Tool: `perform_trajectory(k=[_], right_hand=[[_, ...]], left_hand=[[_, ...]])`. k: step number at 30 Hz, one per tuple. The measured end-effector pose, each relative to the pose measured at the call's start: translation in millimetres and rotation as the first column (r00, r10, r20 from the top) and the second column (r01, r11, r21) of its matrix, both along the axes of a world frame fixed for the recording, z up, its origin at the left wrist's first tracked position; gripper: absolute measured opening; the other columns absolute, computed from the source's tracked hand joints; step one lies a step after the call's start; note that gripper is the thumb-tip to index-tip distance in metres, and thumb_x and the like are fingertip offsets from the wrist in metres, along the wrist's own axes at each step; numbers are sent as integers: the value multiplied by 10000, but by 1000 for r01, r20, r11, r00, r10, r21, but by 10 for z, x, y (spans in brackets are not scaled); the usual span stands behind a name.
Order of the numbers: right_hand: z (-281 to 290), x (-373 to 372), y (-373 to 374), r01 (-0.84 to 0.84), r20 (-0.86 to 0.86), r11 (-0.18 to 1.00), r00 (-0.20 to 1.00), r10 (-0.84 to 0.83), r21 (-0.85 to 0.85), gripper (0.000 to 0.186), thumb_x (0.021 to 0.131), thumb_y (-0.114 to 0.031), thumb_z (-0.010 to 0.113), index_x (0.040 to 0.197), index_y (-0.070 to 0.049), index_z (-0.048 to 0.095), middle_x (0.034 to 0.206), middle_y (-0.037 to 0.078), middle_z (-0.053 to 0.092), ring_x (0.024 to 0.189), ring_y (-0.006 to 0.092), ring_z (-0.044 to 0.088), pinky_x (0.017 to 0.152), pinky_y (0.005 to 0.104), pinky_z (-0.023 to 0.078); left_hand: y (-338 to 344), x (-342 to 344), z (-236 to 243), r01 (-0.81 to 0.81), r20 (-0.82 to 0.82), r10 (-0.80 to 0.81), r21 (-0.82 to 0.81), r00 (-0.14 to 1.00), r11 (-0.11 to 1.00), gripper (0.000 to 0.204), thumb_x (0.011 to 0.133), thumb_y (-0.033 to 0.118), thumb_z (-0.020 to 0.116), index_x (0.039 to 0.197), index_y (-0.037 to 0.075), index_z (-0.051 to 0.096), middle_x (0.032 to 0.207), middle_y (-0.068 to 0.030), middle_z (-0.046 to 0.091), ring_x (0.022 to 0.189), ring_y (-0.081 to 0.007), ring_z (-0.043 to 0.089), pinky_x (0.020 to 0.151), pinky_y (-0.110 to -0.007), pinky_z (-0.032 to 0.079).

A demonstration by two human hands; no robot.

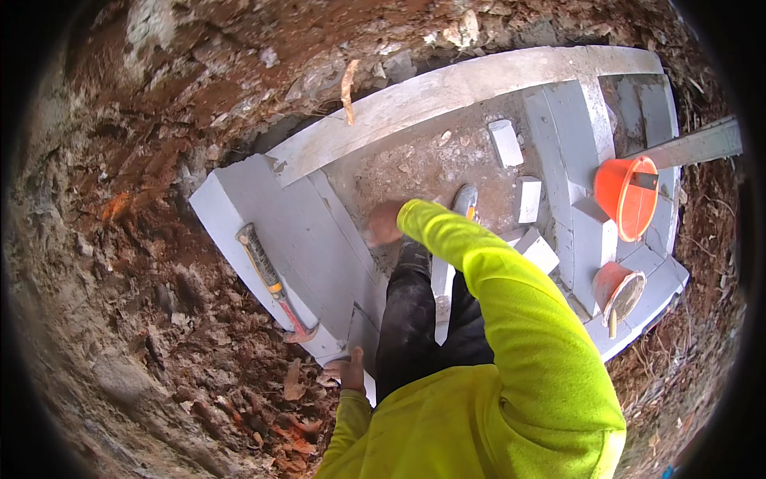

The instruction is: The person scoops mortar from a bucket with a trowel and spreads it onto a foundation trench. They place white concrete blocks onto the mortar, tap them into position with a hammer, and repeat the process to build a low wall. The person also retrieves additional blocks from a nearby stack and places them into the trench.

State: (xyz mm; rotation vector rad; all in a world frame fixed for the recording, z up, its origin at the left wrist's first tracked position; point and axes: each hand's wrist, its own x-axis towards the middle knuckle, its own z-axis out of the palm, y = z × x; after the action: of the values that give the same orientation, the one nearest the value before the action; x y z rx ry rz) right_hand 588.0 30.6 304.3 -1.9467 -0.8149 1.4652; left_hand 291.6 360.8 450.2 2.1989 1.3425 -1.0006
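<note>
I look down into a pit lined with a grey block wall. My right hand, on a yellow-green sleeve, reaches down to the inner face of the left wall, close to the gritty floor. Its fingers look curled and blurred, and I cannot tell if it holds anything. My left hand rests flat on the near corner of that wall, fingers spread. A hammer with a black and yellow handle lies on top of the wall, between the two hands. My dark trouser legs and a shoe stand on the floor.
Loose grey blocks lie on the floor. An orange bucket stands on the right wall, with a second bucket holding a tool lower down. A long plank spans the far side. Red-brown earth and rubble surround the pit.
</note>
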Motion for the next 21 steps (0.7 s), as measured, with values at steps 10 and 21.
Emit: perform_trajectory(k=[10,21], right_hand=[[293,-2006,-1191,887,125,424,449,-884,-184,545,986,-352,499,1366,37,475,1230,313,587,1144,448,570,998,464,452],[1592,-5487,-2210,623,803,-781,-442,-401,-47,308,903,-153,602,1188,-40,633,1146,248,630,1092,428,576,963,459,462]], left_hand=[[-775,761,840,443,461,-312,-210,831,871,650,894,188,646,1417,-95,383,1448,-259,424,1315,-383,455,1076,-430,381],[-2316,2269,-931,980,526,-827,-109,199,166,554,929,261,619,1341,-90,499,1358,-309,512,1291,-436,468,1100,-451,354]])
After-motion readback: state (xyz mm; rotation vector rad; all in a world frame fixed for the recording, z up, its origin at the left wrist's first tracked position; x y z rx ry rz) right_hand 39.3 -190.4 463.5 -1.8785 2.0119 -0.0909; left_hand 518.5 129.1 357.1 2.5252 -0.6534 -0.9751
